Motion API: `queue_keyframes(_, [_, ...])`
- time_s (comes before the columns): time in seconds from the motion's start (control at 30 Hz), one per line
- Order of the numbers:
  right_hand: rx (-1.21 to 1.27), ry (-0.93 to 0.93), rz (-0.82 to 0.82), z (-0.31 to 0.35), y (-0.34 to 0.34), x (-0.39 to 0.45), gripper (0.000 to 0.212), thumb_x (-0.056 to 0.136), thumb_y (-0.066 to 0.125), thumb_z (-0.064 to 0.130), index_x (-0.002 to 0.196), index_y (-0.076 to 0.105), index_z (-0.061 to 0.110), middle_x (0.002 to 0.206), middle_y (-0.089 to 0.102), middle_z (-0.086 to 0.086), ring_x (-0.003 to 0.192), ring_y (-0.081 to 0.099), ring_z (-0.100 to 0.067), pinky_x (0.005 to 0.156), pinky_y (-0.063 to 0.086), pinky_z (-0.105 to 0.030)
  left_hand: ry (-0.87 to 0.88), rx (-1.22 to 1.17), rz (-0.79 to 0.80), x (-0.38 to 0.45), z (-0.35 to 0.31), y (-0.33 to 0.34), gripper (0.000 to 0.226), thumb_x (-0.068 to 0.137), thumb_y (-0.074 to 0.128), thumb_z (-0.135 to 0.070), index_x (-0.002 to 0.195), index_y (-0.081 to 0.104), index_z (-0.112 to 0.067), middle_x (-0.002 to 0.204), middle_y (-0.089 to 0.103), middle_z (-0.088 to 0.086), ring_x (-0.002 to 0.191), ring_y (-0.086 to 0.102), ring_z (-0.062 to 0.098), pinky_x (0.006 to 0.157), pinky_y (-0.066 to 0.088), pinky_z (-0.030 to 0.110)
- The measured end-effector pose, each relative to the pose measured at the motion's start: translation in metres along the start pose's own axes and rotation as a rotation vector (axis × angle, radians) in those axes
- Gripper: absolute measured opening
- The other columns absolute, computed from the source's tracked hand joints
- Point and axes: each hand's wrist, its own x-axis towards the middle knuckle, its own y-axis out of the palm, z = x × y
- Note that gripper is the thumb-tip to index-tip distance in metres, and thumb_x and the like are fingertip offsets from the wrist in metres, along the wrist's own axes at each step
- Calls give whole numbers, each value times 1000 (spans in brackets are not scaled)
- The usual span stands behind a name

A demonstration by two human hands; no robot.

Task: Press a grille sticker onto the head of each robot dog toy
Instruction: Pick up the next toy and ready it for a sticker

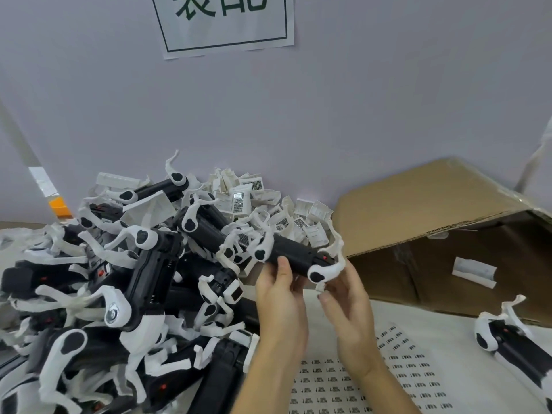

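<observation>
A black and white robot dog toy (294, 256) is held in the air in front of the pile, belly up with its white legs sticking out. My left hand (279, 289) grips its black body from below, thumb on top. My right hand (343, 294) is under the toy's right end, its fingers by a white leg there; a small white piece shows at the fingertips, and I cannot tell whether they pinch it. Sticker sheets (367, 380) with rows of small dark stickers lie on the table below my wrists.
A big heap of robot dog toys (119, 288) fills the left side. Behind it lie several white head parts (254, 204), some with grille stickers. A tilted cardboard box (442, 234) stands at the right, and one more toy dog (504, 339) lies at the right edge.
</observation>
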Motion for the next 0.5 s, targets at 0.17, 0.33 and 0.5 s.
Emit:
queue_keyframes(0.17, [-100, 54, -39, 6, 5, 0, 72, 74, 78, 48, 137, 48, 33, 123, 68, 9, 113, 66, -16, 97, 54, -45, -103, 24, 59, 0, 4, -11, 28, 104, 46, -14, 123, 65, -7, 114, 75, 15, 110, 70, 29, 100, 51, 44])
queue_keyframes(0.33, [-148, 49, -92, 8, 11, 1, 60, 58, 88, 46, 109, 55, 41, 103, 71, 11, 98, 70, -13, 82, 58, -29, -124, 22, 32, 2, 4, -12, 42, 87, 66, -30, 122, 67, -8, 109, 75, 17, 103, 73, 30, 89, 58, 41])
queue_keyframes(0.5, [-96, 95, 42, 6, 10, 1, 69, 66, 89, 26, 120, 50, 43, 117, 67, 13, 112, 65, -13, 90, 55, -28, -22, 52, -38, 5, 7, -13, 18, 101, 57, -17, 118, 63, -14, 103, 77, 13, 92, 76, 30, 76, 61, 43])
